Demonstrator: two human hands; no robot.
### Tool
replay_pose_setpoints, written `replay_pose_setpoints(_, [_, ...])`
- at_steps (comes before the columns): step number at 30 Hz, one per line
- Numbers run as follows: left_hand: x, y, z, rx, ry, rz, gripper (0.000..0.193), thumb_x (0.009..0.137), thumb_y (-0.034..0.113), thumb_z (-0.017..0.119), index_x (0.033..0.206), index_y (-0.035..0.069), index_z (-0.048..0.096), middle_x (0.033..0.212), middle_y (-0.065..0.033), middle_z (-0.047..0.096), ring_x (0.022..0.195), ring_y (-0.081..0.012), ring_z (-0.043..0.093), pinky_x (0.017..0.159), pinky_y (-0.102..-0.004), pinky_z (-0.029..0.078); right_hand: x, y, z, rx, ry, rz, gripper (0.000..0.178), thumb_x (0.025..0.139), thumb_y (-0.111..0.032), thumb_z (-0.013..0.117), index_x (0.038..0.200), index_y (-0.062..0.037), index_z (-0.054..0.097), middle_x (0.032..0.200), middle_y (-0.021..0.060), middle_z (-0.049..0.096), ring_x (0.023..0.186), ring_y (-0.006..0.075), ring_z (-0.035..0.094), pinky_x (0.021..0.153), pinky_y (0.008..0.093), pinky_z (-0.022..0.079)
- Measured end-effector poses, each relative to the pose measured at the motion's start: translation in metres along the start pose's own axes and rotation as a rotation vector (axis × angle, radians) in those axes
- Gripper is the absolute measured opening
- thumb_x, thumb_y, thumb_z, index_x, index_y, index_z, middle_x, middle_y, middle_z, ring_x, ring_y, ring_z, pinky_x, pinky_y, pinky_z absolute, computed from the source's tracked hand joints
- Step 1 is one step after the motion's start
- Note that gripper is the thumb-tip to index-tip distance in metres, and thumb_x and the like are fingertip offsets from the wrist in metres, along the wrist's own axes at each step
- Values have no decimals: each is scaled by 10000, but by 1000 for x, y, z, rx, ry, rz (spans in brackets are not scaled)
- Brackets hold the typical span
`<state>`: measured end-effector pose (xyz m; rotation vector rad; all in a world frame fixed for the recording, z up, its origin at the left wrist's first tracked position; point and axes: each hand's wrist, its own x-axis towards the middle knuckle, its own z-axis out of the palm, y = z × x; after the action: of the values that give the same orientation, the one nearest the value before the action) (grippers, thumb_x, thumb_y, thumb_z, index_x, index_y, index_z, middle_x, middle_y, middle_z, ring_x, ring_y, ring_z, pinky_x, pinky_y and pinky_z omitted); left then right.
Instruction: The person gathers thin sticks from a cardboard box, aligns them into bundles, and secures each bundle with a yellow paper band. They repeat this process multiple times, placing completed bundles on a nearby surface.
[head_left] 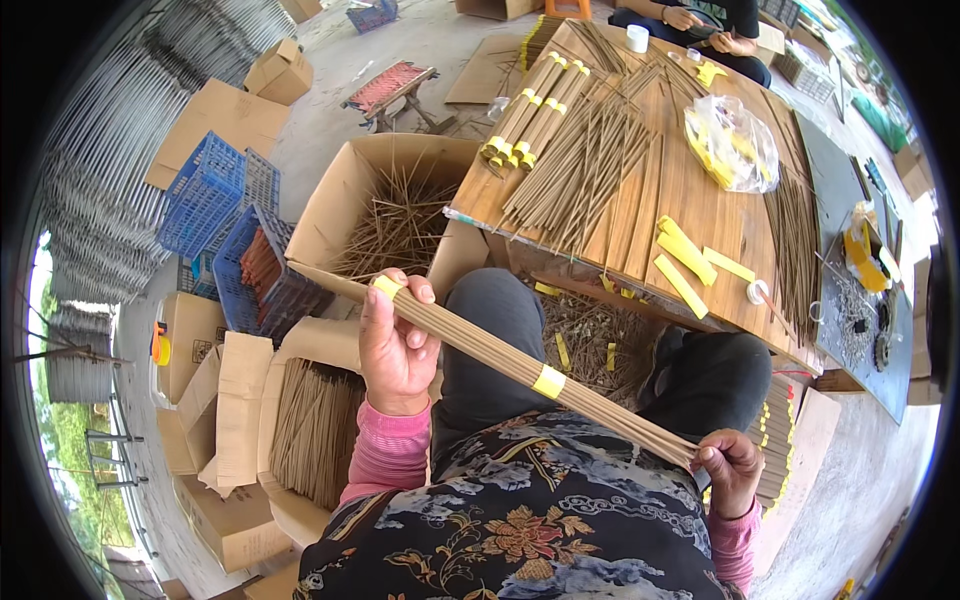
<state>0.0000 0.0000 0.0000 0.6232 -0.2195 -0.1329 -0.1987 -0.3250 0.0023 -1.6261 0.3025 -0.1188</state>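
A bundle of thin brown sticks [480,345] slants across my lap, its left end higher. My left hand [400,345] is closed around that upper end, where a yellow paper band shows by the fingertips. Another yellow band [549,381] wraps the bundle's middle. At the lower right end, my right hand [730,465] pinches the stick tips between thumb and fingers; the tips fan slightly there. Loose sticks [590,165] and several yellow-banded bundles [525,110] lie on the wooden table [620,235] ahead. Yellow paper strips [685,250] rest near its front edge.
Cardboard boxes of sticks stand left: a tall one [325,205] by the table, another [285,505] beside my left arm. Blue crates [205,195] stand beyond. A plastic bag [735,140] and tape roll [758,291] lie on the table. Across it sits another person [735,45].
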Motion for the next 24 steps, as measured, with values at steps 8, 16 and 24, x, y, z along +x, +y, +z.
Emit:
replay_pose_setpoints(8, [1,4,-2,12,54,-1,250,894,304,505,1002,78,502,857,-118,551,483,-46,444,375,-148,364,-1,3,7,45,-6,11,126,787,-89,653,747,5,578,647,54,579,571,102,533,533,209,421])
replay_pose_setpoints(16, [1,3,-6,3,46,5,258,895,307,502,1004,73,497,861,-120,553,482,-45,441,374,-146,355,-6,5,8,73,-14,14,128,769,-81,667,754,-4,567,698,47,573,627,106,524,588,214,420])
replay_pose_setpoints(24, [1,5,-15,-17,22,-14,280,913,320,462,1027,64,460,893,-94,530,506,-41,432,383,-145,353,2,6,4,161,-125,6,111,824,-93,602,800,15,586,724,56,575,663,119,532,615,234,425])
